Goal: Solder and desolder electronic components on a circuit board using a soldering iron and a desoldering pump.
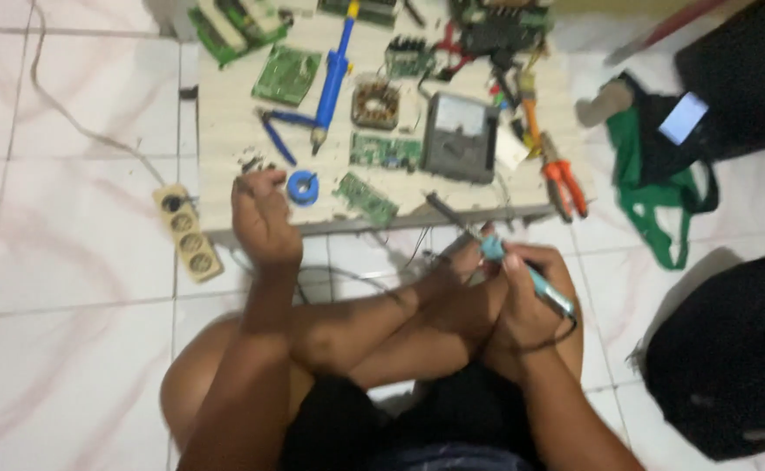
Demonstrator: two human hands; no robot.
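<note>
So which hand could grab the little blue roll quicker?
The left hand, probably: it rests on the board's edge right beside the blue solder spool. The right hand is farther off, gripping the soldering iron.

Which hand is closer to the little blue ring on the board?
Left. The left hand sits right beside the blue ring; the right hand holds a soldering iron farther off.

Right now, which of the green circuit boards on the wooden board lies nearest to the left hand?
The small narrow green board near the front edge, just right of the blue solder reel by the left hand. The other green boards lie farther back.
</note>
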